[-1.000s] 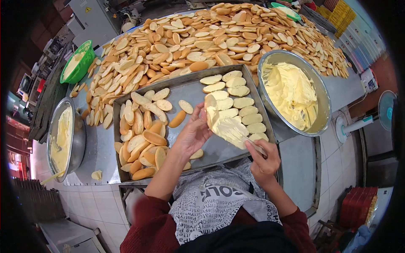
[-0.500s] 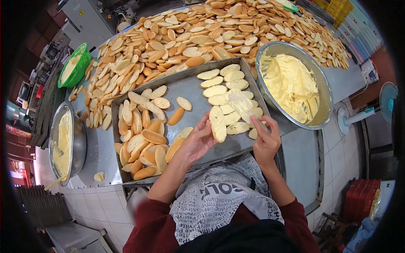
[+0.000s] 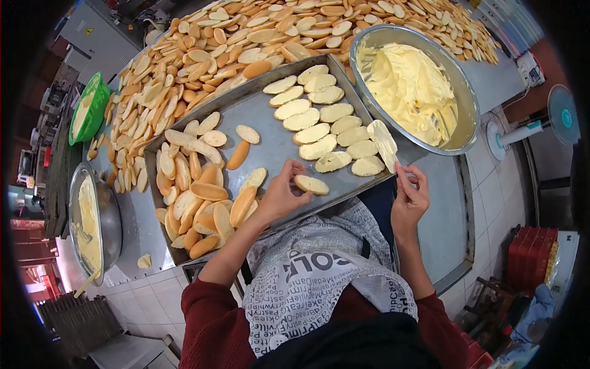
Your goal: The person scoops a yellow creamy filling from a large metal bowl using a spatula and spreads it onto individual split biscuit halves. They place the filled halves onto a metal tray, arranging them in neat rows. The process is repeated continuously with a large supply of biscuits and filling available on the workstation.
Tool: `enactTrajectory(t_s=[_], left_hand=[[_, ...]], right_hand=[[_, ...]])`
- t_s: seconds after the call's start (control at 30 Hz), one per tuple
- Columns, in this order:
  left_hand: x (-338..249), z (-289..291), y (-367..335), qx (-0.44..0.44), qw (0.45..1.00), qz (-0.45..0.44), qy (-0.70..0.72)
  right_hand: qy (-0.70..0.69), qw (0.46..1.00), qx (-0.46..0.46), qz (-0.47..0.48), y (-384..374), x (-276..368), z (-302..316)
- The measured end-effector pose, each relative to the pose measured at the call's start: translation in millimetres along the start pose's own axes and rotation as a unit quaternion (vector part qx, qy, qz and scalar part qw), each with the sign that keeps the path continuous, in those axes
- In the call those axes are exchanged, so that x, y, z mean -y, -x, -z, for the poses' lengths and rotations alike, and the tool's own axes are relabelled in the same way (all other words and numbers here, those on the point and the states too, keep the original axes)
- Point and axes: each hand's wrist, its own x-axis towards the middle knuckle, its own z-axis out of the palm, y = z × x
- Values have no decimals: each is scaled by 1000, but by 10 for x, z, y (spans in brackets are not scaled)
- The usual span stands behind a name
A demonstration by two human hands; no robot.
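My left hand (image 3: pixel 284 195) grips the left end of a bread slice (image 3: pixel 311 184) between thumb and fingers, low over the near side of a metal tray (image 3: pixel 236 111). Pale cream covers the slice's top. In my right hand (image 3: pixel 410 200) is a spatula (image 3: pixel 385 145), its blade smeared with cream and tilted up over the tray's right edge. Several cream-coated slices (image 3: pixel 316 133) lie in rows at the tray's right side. A heap of plain bread slices (image 3: pixel 195 206) fills its left side.
A steel bowl of yellow cream (image 3: pixel 410 92) stands beside the tray's right edge. A large pile of bread slices (image 3: pixel 246 37) covers the table behind. At left are a green basket (image 3: pixel 92 107) and another steel bowl (image 3: pixel 110 215). A fan (image 3: pixel 522 131) stands at right.
My left hand has lowered the bread slice toward the tray and turned it sideways. My right hand has moved the spatula right, off the coated slices. The whole view has shifted slightly.
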Motion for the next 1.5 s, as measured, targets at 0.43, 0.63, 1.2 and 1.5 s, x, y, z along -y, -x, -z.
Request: enactTrajectory(t_s=[0.43, 0.63, 1.2, 1.5], left_hand=[[-288, -6, -65, 15, 977, -58, 206], [-357, 25, -28, 26, 971, -70, 226], [-231, 75, -51, 24, 976, -79, 201], [-99, 9, -30, -13, 985, -75, 154]], right_hand=[[116, 959, 119, 229, -14, 279, 131], [143, 933, 123, 307, -162, 314, 123], [24, 969, 195, 152, -203, 331, 35], [36, 988, 131, 71, -223, 206, 259]])
